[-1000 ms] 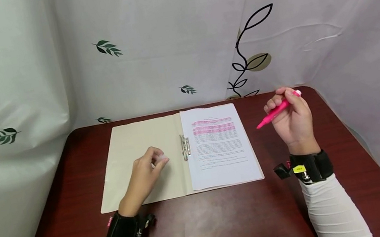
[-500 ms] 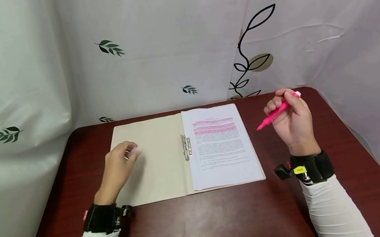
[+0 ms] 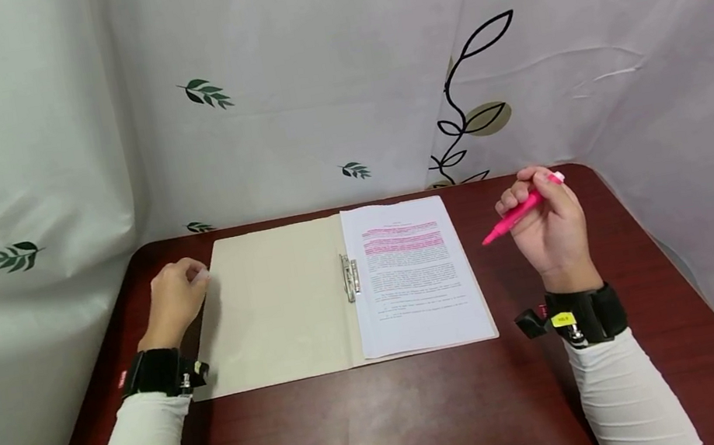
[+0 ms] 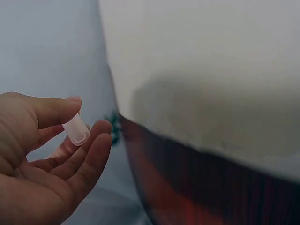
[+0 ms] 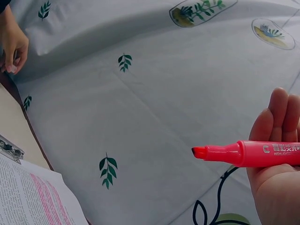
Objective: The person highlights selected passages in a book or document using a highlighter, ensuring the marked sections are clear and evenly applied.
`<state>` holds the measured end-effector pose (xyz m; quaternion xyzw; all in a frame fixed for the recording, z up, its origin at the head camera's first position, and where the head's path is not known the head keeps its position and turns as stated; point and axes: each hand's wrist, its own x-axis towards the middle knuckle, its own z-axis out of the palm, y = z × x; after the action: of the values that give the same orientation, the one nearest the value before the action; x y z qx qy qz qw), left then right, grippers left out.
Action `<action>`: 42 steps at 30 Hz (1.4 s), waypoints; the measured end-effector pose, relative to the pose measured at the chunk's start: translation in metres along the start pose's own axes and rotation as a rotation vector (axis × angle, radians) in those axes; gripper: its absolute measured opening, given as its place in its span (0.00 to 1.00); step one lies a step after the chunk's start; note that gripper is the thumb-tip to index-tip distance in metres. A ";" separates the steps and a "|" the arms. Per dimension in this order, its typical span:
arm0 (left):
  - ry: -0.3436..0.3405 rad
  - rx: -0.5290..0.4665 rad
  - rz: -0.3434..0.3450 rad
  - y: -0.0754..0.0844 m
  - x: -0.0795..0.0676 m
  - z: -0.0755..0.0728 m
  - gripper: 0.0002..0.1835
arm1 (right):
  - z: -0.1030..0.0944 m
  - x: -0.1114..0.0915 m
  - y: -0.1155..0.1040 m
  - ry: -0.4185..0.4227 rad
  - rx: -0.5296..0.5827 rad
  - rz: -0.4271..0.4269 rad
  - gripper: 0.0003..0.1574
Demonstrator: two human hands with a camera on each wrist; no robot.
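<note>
My left hand (image 3: 175, 298) hovers by the left edge of the open folder (image 3: 279, 306). In the left wrist view, its thumb and fingers pinch a small white translucent cap (image 4: 77, 130), with the hollow end showing. My right hand (image 3: 551, 229) is raised to the right of the folder and grips a pink highlighter (image 3: 517, 216). The highlighter is uncapped, its chisel tip pointing left and down, apart from the paper. Printed sheets (image 3: 423, 321) lie on the folder's right side; several lines near the top are marked pink.
A metal clip (image 3: 348, 277) sits at the folder's spine. The folder lies on a dark red-brown table (image 3: 392, 429). Behind and at both sides hangs a pale cloth (image 3: 302, 66) with leaf prints, close to the table's back edge.
My left hand has moved left across the folder to its left edge, carrying the cap. The right hand and the highlighter have stayed nearly still.
</note>
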<state>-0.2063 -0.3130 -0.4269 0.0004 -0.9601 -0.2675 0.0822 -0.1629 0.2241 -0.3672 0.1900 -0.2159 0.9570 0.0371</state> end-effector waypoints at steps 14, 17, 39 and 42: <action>-0.033 0.027 -0.236 -0.038 0.016 0.005 0.12 | 0.001 -0.002 0.000 0.029 -0.091 -0.018 0.21; -0.034 0.039 -0.222 -0.043 0.017 0.009 0.11 | 0.002 -0.002 0.000 0.043 -0.126 -0.026 0.20; -0.029 0.051 -0.256 -0.048 0.018 0.007 0.21 | 0.000 -0.002 0.000 0.024 -0.078 -0.017 0.19; -0.034 0.045 -0.262 -0.049 0.017 0.006 0.22 | 0.000 -0.001 0.000 0.016 -0.079 -0.024 0.19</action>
<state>-0.2257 -0.3522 -0.4546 0.1233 -0.9588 -0.2543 0.0301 -0.1618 0.2241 -0.3681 0.1833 -0.2508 0.9488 0.0575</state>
